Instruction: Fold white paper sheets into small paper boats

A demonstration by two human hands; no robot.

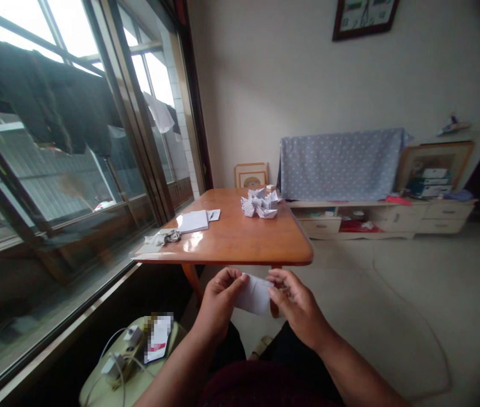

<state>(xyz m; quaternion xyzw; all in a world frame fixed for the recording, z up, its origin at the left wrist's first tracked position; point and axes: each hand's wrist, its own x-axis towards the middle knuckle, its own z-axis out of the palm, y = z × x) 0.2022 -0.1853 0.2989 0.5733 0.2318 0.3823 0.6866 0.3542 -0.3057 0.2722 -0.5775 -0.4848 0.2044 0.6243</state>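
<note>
left hand point(219, 299) and right hand point(297, 305) grip a white paper rectangle point(253, 294) in mid-air near the glossy orange wooden surface point(244, 237). there, 1 heap of folded white paper shapes point(260, 203) sits near a flat stack of white sheets point(192, 221).

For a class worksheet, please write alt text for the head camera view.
The person's left hand and right hand hold a piece of white paper between them. Beyond is a wooden table with a heap of folded paper shapes and a small stack of white paper.

Bright daylight through the window point(81, 31), glare on the tabletop point(192, 240), bowed edges, dark corners
</note>
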